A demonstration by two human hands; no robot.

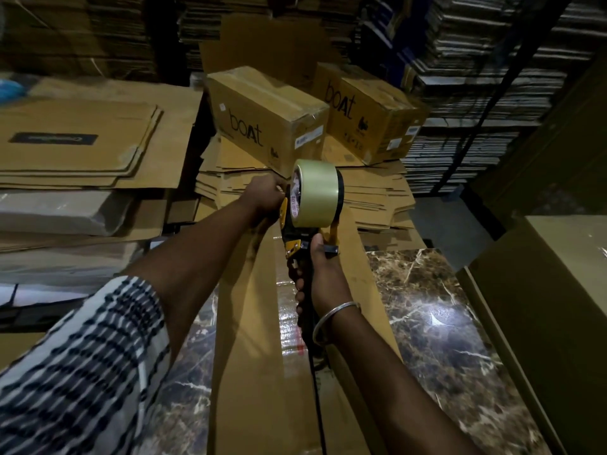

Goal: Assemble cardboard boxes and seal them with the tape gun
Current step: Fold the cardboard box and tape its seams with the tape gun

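A yellow and black tape gun with a roll of clear tape is held upright over a long cardboard box. A shiny strip of tape runs along the box's middle seam. My right hand grips the gun's black handle from the right, a metal bangle on its wrist. My left hand reaches to the left side of the gun by the roll, fingers curled against it; what they pinch is hidden.
The box lies on a dark marble surface. Two sealed "boat" boxes sit on stacked flat cartons ahead. More flat cardboard is piled at left, a large box at right, shelves of flattened cartons behind.
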